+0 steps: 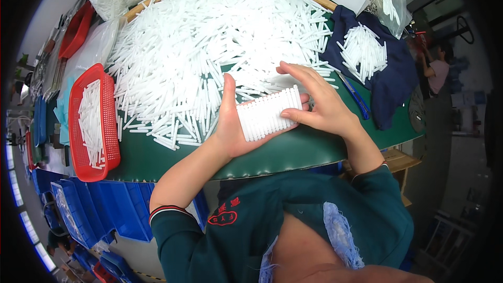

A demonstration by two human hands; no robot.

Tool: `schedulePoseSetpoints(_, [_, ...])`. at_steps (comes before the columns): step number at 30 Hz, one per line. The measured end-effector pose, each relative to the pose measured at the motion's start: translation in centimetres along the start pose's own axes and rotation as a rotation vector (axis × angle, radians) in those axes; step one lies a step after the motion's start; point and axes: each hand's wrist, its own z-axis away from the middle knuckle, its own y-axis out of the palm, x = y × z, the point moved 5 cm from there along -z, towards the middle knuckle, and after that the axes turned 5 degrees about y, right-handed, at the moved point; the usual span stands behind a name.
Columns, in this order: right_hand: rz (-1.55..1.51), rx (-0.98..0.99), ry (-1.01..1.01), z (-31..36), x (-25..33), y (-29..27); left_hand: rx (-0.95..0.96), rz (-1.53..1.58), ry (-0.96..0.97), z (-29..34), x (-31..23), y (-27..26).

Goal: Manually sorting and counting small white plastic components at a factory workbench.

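Note:
A neat row of short white plastic tubes (270,112) lies side by side across the palm of my left hand (229,126). My left thumb stands up at the row's left end, and the left fingers run beneath it, with their tips showing past the right end. Over that right end is my right hand (322,102), its fingers stretched and apart; the tip of its thumb rests against the tubes. Just beyond both hands spreads a large heap of loose white tubes (209,36).
A red basket (111,149) of tubes stands left on the green table (293,152). To the right lie a blue-handled tool (356,97) and dark cloth (385,107) bearing a small tube pile (363,52). Blue bins (123,209) sit below the table; a person (437,68) is far right.

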Motion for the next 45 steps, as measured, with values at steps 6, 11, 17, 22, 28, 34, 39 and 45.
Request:
schedulePoseSetpoints(6, [-0.091,0.032,0.050,0.2,-0.2,-0.1,-0.024,0.021,0.000,0.0,-0.1,0.0])
schedulePoseSetpoints(11, [-0.062,0.078,0.037,0.2,-0.5,-0.1,-0.062,0.009,-0.003,0.2,-0.2,-0.4])
schedulePoseSetpoints(17, [-0.052,0.082,0.000,0.0,0.0,-0.8,-0.030,-0.011,-0.008,0.0,-0.3,-0.1])
schedulePoseSetpoints(22, [0.090,0.132,-0.158,-0.2,0.3,-1.4,0.022,-0.030,0.017,0.1,-0.8,0.0])
schedulePoseSetpoints(28, [0.073,0.156,-0.137,0.0,-0.4,-0.6,0.007,-0.004,-0.006,0.2,-0.5,-0.1])
schedulePoseSetpoints(34, [-0.019,0.083,-0.125,-0.2,-0.3,-0.6,0.044,-0.016,-0.002,0.2,-0.6,0.2])
schedulePoseSetpoints(39, [0.091,0.006,-0.149,-0.4,-0.3,-0.4,0.031,-0.006,-0.002,0.2,-0.6,0.1])
schedulePoseSetpoints(45, [0.142,-0.084,-0.203,-0.3,-0.1,-0.4,0.065,-0.018,0.003,0.4,-0.7,0.3])
